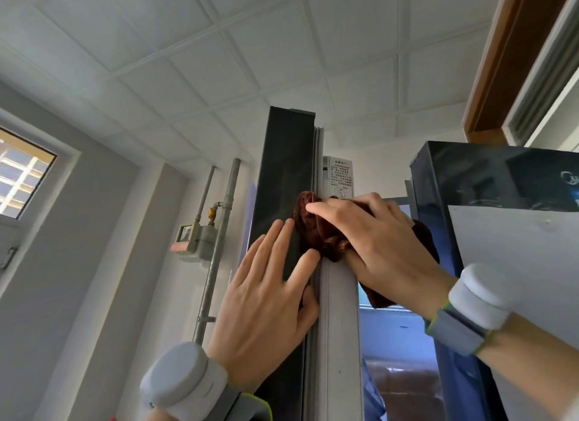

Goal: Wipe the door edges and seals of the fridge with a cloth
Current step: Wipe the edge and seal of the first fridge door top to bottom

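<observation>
the left hand [266, 298] sits nearest the lens, fingers spread flat on the dark outer edge of the open fridge door [282, 170], thumb hooked round onto the pale side; it holds nothing and only steadies the panel. just right of that hand runs the grey door seal [340, 326], rising past both hands to the door's top corner. the right hand [369, 242] is curled over a bunched dark red cloth [316, 229], pressing it onto the seal just above the left fingertips, a loose tail hanging under the wrist. to do this stroke well, i judge the cloth should be pushed into the seal's fold with the fingertips, run in one straight line toward the unwiped top, while the left hand keeps the door from swinging away. a folded pad would likely reach deeper.
</observation>
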